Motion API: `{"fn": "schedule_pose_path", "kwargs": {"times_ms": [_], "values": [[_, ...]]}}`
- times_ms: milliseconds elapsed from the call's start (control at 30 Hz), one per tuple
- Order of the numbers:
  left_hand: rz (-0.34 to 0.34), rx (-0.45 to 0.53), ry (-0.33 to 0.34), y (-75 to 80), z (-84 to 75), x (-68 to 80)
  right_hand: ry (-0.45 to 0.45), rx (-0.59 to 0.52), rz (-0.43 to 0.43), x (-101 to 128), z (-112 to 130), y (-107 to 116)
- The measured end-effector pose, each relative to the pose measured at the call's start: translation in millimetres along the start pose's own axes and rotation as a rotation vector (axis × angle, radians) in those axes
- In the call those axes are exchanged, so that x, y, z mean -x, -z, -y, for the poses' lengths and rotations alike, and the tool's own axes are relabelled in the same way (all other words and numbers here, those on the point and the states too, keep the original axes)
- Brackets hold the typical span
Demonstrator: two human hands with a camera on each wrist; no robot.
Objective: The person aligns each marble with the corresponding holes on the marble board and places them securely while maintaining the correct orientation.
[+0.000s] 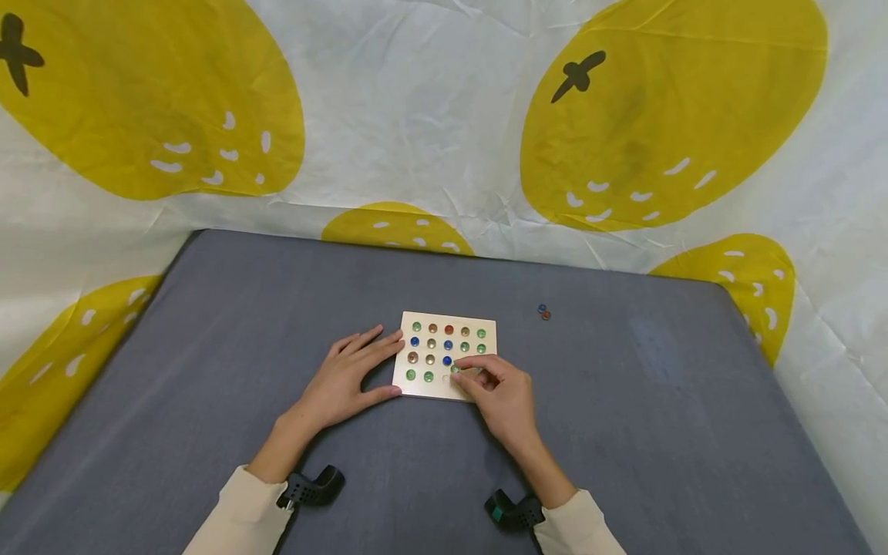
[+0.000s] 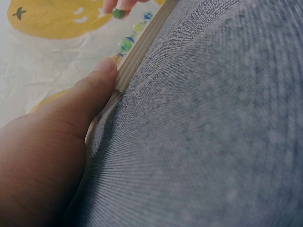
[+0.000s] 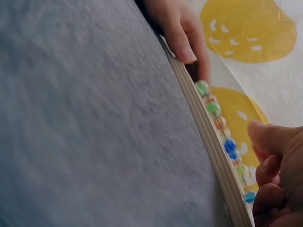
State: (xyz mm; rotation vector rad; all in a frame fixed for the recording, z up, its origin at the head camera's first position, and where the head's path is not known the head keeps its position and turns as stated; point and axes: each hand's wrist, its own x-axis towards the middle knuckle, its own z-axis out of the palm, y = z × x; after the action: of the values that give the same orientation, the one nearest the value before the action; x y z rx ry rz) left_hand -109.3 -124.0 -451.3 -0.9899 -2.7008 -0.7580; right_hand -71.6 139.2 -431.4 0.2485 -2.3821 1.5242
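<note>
A small wooden board lies on the grey table, its holes filled with rows of green, blue, red and brown marbles. My left hand rests flat at the board's left edge, fingers straight, with the thumb pressed against its near side. My right hand hovers over the board's front row and pinches a green marble between thumb and fingertip; the left wrist view also shows this green marble in the fingertips. The board's edge and a line of marbles run through the right wrist view.
Two loose marbles, one blue and one red, lie on the table to the right of the board. The grey table is backed by a white sheet with large yellow fruit prints. Black wrist mounts sit at both cuffs.
</note>
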Motion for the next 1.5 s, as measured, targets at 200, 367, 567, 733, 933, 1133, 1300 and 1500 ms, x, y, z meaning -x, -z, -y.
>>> {"fn": "schedule_pose_path", "kwargs": {"times_ms": [200, 367, 567, 733, 933, 1133, 1300, 1500], "values": [[-0.002, -0.002, 0.002, 0.2, -0.2, -1.1, 0.064, 0.043, 0.040, 2, -4, -7], [-0.004, 0.002, 0.000, 0.2, -0.7, -1.0, 0.102, 0.076, 0.056, 2, -7, -9], [-0.002, 0.005, 0.008, -0.4, -0.5, 1.1, 0.151, 0.110, 0.086, 4, -10, -11], [0.003, 0.001, 0.007, -0.4, 0.3, -0.1, 0.172, 0.115, 0.087, 3, -10, -11], [0.004, 0.003, 0.008, 1.2, 1.3, -1.9, 0.190, 0.137, 0.098, 0, -8, -10], [0.011, -0.003, 0.023, 1.5, 1.2, 1.1, 0.192, 0.134, 0.112, 0, -6, -11], [0.004, 0.005, 0.031, 2.9, 0.9, 3.3, 0.184, 0.128, 0.122, -1, -4, -12], [0.016, 0.006, 0.020, 5.6, 0.7, 0.8, 0.165, 0.116, 0.107, -1, -3, -11]]}}
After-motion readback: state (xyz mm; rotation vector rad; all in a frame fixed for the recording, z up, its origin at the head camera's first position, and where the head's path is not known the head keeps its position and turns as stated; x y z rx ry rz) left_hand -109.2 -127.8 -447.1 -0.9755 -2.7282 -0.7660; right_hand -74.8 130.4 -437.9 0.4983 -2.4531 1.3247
